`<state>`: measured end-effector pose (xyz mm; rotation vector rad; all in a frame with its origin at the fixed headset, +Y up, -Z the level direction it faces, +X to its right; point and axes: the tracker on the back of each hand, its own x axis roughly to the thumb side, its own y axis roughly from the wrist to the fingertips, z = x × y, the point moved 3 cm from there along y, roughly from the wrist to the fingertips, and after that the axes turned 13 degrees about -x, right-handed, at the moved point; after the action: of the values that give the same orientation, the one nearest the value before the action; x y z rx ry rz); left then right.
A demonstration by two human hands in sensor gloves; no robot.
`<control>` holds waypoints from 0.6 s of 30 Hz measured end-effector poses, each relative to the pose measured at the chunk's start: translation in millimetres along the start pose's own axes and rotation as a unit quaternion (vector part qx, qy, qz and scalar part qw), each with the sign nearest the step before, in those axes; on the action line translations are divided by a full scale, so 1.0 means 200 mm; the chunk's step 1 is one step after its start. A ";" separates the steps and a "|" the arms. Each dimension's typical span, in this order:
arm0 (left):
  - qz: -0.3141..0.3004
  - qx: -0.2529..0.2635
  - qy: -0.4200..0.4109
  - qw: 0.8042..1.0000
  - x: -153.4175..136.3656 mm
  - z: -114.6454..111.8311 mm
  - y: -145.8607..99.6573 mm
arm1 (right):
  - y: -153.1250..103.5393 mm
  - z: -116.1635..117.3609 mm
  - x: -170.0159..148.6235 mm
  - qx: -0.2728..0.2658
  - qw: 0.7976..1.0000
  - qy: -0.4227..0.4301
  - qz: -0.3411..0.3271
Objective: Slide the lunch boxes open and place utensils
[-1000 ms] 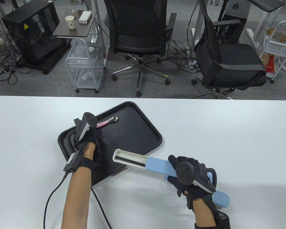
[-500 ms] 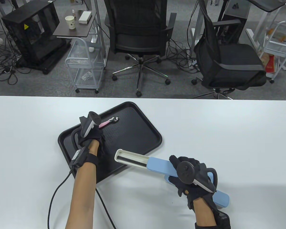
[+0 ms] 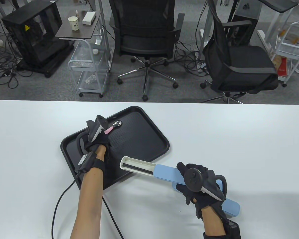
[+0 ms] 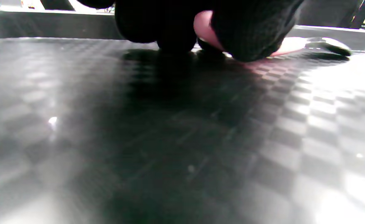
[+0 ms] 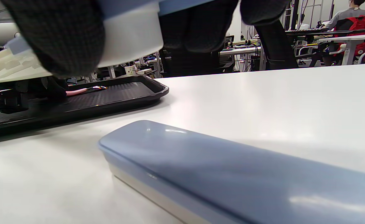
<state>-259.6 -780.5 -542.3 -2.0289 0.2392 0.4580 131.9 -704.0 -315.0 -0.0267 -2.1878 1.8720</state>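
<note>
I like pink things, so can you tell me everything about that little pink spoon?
The spoon has a pink handle and a shiny metal bowl. It lies flat on the black tray, bowl pointing away from the person. The left hand in a black glove has its fingers on the handle end, low against the tray.

The table view looks down from above the near edge of the white bench (image 3: 214, 129), facing away from the person toward office chairs. The left wrist view sits very low and close over the floor of the black tray (image 4: 182, 140), looking across it at the pink-handled spoon (image 4: 289, 46). The right wrist view skims the bench top beside a closed blue utensil box (image 5: 232, 168), facing the same tray and spoon, which all three views share.
</note>
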 end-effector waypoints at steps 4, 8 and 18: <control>-0.007 0.012 -0.003 1.000 -0.01 0.00 -0.02 | 0.00 0.00 0.00 0.002 1.000 -0.002 -0.001; -0.034 0.037 -0.009 0.999 -0.03 0.04 -0.09 | 0.00 0.01 0.01 0.005 1.000 -0.001 -0.005; -0.186 0.105 -0.062 0.975 -0.14 0.21 -0.50 | 0.00 0.02 0.03 0.010 1.000 0.004 -0.010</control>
<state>-257.8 -695.2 -468.6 -1.7766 -0.1632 0.3070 125.4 -707.2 -314.6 -0.0086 -2.1570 1.8800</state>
